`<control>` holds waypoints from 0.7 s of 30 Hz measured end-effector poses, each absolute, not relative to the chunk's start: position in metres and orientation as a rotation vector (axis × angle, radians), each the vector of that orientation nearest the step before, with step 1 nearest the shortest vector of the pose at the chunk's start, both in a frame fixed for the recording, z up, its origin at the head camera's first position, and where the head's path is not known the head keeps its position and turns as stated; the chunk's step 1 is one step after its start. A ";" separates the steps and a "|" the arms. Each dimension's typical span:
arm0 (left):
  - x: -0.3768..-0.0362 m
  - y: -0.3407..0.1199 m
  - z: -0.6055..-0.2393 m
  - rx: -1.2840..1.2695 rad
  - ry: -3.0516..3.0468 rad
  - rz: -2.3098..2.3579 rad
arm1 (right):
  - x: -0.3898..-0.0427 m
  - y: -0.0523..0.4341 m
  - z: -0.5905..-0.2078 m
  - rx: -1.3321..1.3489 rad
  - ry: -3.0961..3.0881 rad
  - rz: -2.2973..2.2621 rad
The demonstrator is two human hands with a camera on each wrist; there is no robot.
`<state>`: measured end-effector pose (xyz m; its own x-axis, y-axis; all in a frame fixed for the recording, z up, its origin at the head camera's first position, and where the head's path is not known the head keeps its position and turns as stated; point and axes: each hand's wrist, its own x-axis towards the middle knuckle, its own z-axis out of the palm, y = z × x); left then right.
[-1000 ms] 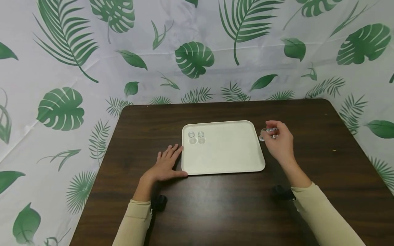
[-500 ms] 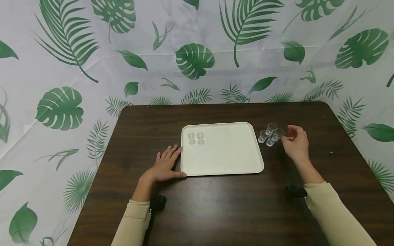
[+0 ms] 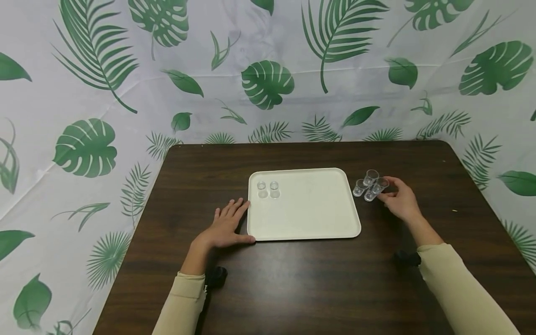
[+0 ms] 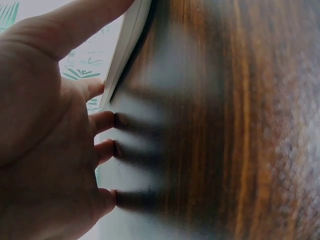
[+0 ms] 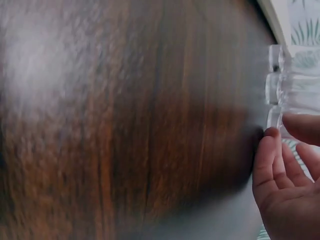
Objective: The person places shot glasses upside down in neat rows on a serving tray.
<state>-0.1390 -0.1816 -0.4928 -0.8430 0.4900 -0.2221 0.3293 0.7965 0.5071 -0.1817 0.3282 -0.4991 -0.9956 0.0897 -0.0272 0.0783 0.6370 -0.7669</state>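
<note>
4 clear cups (image 3: 370,185) stand in a tight cluster on the table (image 3: 293,279), just right of the tray (image 3: 310,218) and apart from its rim. The right hand (image 3: 399,202) meets the cluster from the right: thumb and fingertips (image 5: 267,150) curl at the nearest cup (image 3: 380,185), which stands on the table, not lifted. The right wrist view shows the fingertips at this cup's wall, but whether the pinch is closed cannot be told from either view. An approach from the outer side probably lets 1 cup come away without upsetting its neighbours.

2 more cups (image 3: 268,189) stand upright side by side in the tray's far left corner, a placement that suggests a row started at that corner, the rest of the tray left for more.

The left hand (image 3: 226,228) lies flat and relaxed on the table, grasping nothing; its thumb (image 4: 80,25) rests against the tray's near left rim, apparently to steady the tray. A leaf-print cloth (image 3: 83,93) hangs behind the table.
</note>
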 end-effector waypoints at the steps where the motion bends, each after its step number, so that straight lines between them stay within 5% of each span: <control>1: -0.139 -0.182 -0.493 0.623 2.641 0.659 | -0.182 0.329 -0.500 -0.143 -2.843 1.302; 21: -0.139 -0.180 -0.492 0.617 2.647 0.632 | -0.184 0.328 -0.510 -0.217 -2.864 1.094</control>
<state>-0.1390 -0.1800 -0.4918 -0.8442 0.4846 -0.2290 0.3290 0.8059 0.4923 -0.1842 0.3281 -0.5098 -0.9876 0.1561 0.0135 0.1074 0.7370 -0.6673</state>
